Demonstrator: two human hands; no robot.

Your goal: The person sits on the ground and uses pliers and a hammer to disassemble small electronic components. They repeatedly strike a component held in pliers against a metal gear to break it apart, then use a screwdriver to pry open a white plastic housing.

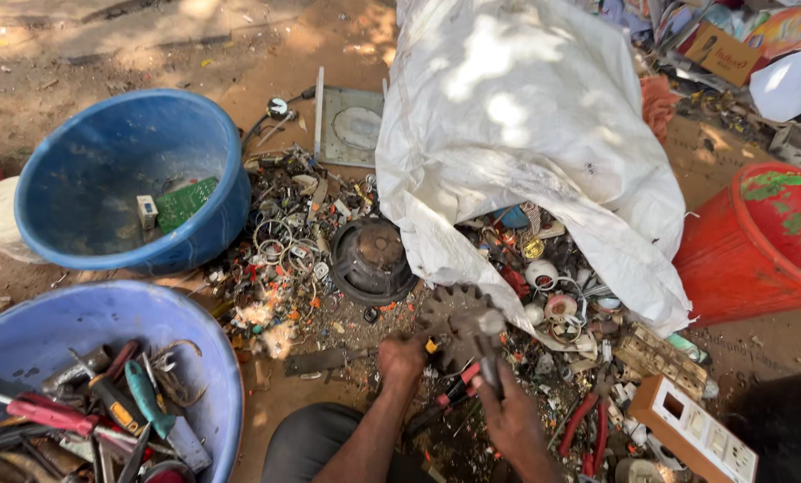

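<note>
Your left hand (403,358) is closed into a fist low in the middle of the frame, pinching the lower edge of a rusty, toothed metal gear wheel (450,315), round and flat, lying face-up on the dirt. Your right hand (508,419) is wrapped tight around a dull grey metal hammer-like tool (488,344), its long axis running near vertical in the frame, chunky head up top resting on the gear's right side. Can't tell exactly how the fingers sit on the shaft.

Just below the gear there's a pair of red-and-black handled pliers (454,391) angled lower-left to upper-right. Above it, a round black speaker cone (374,261), dusty and dished. Spilling over the upper right is a crumpled white woven plastic sack (526,125). Lower left, a pale blue plastic tub (78,322) full of screwdrivers; above it a deeper blue plastic basin (105,161) with a green circuit board (186,202). A red plastic bucket (749,250) sits at the right edge.
</note>
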